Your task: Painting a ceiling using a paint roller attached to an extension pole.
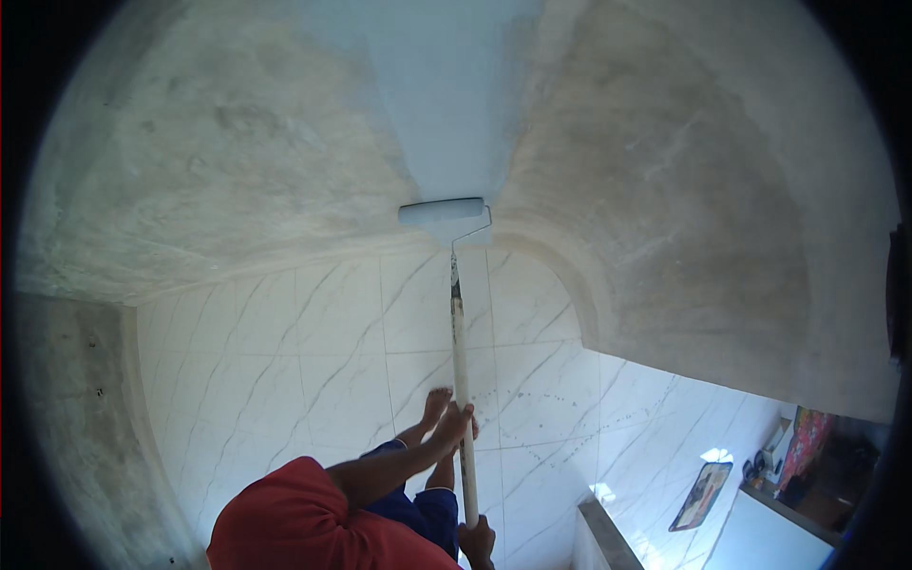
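A paint roller (442, 210) with a pale blue-grey sleeve lies against the foot of the wall, just above the floor tiles. Its bent wire frame joins a long whitish pole (460, 347) that runs back toward me. My left hand (454, 426) is wrapped round the pole about midway, the arm reaching across from my red sleeve. Lower down, my right hand (477, 541) is closed round the pole near its bottom end. Above the roller, a wide strip of blue-grey paint (446, 114) covers the wall, with bare plaster (256, 152) on both sides.
White grey-veined tiles (332, 380) cover the floor, with paint drops right of the pole. My bare feet (437, 404) stand beside it. The wall curves out at right (665, 237). Beyond it lie a mat (701, 496), a low ledge (608, 537) and household things on a counter.
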Motion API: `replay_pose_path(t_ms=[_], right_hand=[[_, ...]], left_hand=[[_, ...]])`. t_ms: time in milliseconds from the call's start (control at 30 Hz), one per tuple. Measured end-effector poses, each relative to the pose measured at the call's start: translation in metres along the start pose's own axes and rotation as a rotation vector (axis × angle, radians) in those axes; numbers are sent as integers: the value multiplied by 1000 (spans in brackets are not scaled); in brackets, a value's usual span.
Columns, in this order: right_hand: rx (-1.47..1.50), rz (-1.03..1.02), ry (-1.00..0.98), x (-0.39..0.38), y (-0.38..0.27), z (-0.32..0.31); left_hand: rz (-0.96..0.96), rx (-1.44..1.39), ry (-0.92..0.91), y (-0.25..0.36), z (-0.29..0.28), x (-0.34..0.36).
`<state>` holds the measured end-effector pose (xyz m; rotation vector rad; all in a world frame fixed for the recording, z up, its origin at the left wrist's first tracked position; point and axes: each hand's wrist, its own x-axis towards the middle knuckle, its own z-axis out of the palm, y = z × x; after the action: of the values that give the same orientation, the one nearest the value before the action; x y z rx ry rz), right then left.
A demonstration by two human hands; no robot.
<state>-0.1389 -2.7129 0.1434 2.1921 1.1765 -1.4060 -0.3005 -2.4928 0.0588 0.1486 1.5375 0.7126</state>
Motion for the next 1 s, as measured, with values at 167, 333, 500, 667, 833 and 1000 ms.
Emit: replay_pose_path(t_ms=[167,333,500,667,833,1000], right_hand=[[115,-90,-18,-40,18,-21],[186,-239,60,-36,-2,-35],[268,-395,114,-48,-61,-52],[261,-646,321,-36,-172,-114],[400,-960,385,-112,-303,-175],[479,-1050,378,-196,-367,-189]], left_hand=[[168,24,-14,14,-3,-66],[350,68,-91,59,-5,-137],[570,92,-74,127,-10,-174],[1029,-78,-136,266,-6,-216],[1295,-6,-16,419,-32,-310],[1308,15,37,489,-65,-410]])
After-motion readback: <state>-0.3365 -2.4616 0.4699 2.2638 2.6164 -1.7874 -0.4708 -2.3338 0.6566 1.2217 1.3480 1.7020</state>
